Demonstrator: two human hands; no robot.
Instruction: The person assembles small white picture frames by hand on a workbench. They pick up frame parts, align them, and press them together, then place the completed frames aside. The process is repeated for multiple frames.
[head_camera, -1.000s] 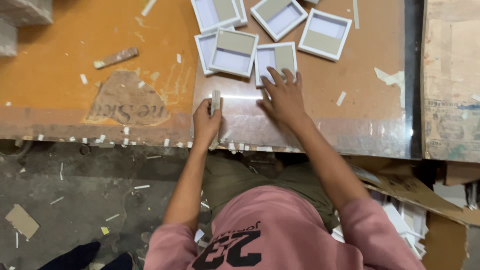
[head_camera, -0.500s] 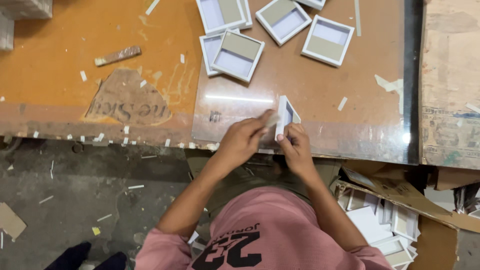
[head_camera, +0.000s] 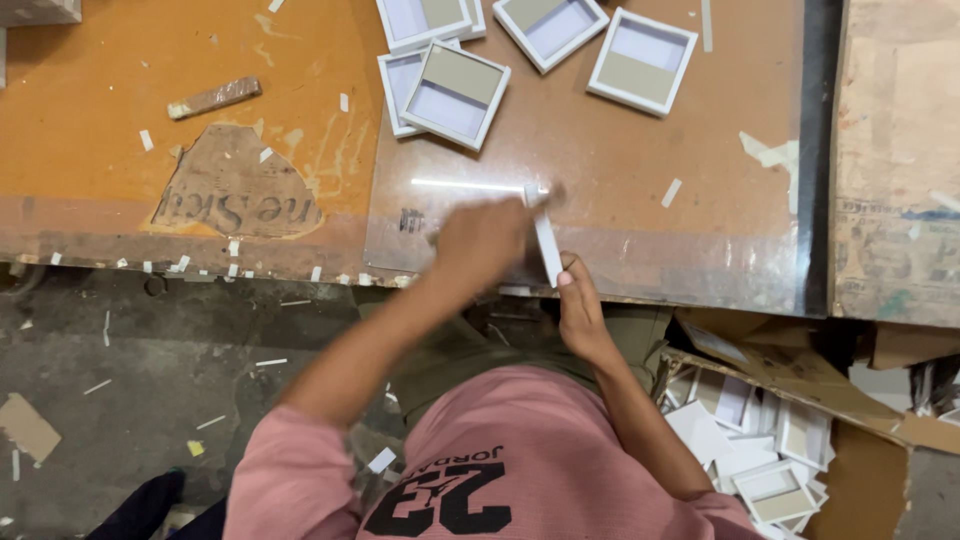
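My right hand (head_camera: 580, 305) grips the lower end of a small white box (head_camera: 547, 248), which stands on edge over the table's near edge. Motion blurs my left hand (head_camera: 485, 240), which sits against the box's left side. Whether its fingers grip the box I cannot tell. Both hands are above a clear sheet (head_camera: 620, 230) that covers the brown table top.
Several shallow white boxes with grey inserts (head_camera: 455, 95) lie at the far side of the table. A wooden scrap (head_camera: 213, 97) lies on the orange surface (head_camera: 100, 170) at the left. A cardboard carton (head_camera: 760, 450) of white boxes sits on the floor at the lower right.
A second ago both hands were pressing flat on the table. They then lifted the white box on edge near the table's front, and my left hand is now sweeping along it.
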